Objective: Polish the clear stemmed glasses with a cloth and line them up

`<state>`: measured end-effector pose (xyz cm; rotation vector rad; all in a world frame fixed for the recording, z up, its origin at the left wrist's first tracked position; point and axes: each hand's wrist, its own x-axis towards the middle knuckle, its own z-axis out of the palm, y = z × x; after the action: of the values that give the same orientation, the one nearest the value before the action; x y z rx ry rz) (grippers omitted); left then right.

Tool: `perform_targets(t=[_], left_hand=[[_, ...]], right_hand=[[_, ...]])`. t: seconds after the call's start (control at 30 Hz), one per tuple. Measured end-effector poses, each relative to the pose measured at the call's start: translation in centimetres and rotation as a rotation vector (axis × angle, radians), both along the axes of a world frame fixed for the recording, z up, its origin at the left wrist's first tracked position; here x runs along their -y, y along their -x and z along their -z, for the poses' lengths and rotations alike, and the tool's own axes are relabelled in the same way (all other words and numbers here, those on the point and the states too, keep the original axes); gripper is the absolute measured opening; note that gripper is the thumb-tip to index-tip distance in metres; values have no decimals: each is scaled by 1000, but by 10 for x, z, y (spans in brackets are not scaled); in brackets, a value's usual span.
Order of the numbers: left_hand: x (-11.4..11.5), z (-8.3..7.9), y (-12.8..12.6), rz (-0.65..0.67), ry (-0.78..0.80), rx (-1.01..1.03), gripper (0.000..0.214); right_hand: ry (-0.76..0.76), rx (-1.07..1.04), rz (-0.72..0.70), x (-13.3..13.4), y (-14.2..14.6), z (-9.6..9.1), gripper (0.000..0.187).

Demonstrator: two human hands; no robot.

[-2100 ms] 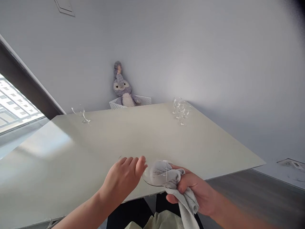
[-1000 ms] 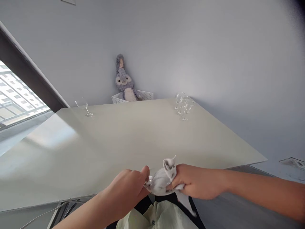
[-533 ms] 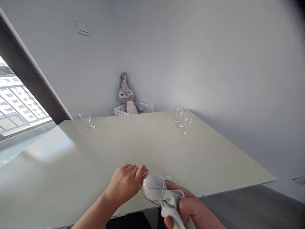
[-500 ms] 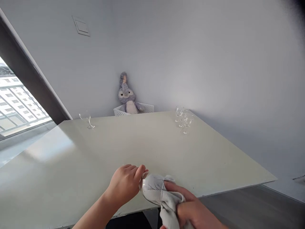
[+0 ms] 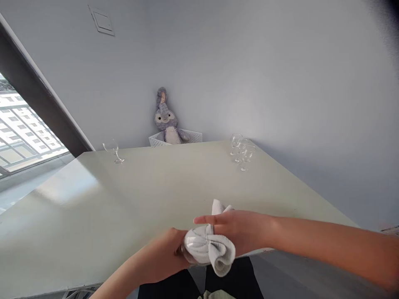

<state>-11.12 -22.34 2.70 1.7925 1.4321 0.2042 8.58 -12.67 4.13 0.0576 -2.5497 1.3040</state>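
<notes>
Near the table's front edge, my left hand (image 5: pixel 170 255) is closed around the lower end of a wine glass (image 5: pixel 187 248), which lies on its side with its bowl toward the right. A light grey cloth (image 5: pixel 222 253) is stuffed into the bowl and spills out past the rim. My right hand (image 5: pixel 232 228) grips the cloth at the glass's mouth, its thumb or a finger stretched out to the left. Part of the cloth sticks up behind that hand. The glass's stem and foot are hidden by my left hand.
Three clear stemmed glasses (image 5: pixel 243 153) stand at the table's back right. Another stemmed glass (image 5: pixel 115 150) stands at the back left. Behind the pale table (image 5: pixel 149 191), a grey plush toy (image 5: pixel 166 120) sits in a white basket (image 5: pixel 195 136). A window (image 5: pixel 26 128) is at left.
My right hand has swung from below the cloth up to the far side of the glass, turning the cloth. My left hand is slightly lower, still on the glass.
</notes>
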Motion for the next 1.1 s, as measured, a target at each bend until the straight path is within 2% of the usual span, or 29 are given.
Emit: perform_targets(t=[0.07,0.1,0.17,0.23,0.3,0.4,0.47,0.5,0.6,0.7,0.8,0.93,1.0,1.1], left_hand=[[0,0,1,85,229,142,20],[0,0,2,100,273,139,24],[-3,-1,5,51,154,13,24],[-5,-1,5,-31,-109,-225,14],[-8,3,4,-46,-330,-492,8],[-11,21,5,51,-562,-760,14],[-12,35,8,110,-779,-825,15],[-13,42,10,128,-885,-839,16],[-17,54,17,162,-1119,-837,16],[-21,55,20,221,-1217,-813,16],[-25,53,16,248,-1250,-761,16],[-29,49,4,142,-1223,-621,10],[-28,44,-2,47,-1077,-506,7],[-23,34,-8,-138,-700,-247,39]], right_hand=[[-171,14,-116,-4,-2,-2,32],[-252,39,-123,-4,-3,-1,33],[-336,102,-59,-2,-4,3,31],[-261,194,-18,1,-6,7,33],[28,296,14,4,-7,14,41],[788,398,161,17,-7,30,48],[1258,319,313,32,-4,47,54],[1431,229,396,41,-1,56,56],[1756,-113,612,68,7,83,48],[1977,-312,754,87,11,96,38],[2028,-319,813,92,6,89,38],[1872,-236,731,81,-17,61,39],[1787,-223,731,71,-32,47,41],[1687,-353,864,58,-51,32,39]])
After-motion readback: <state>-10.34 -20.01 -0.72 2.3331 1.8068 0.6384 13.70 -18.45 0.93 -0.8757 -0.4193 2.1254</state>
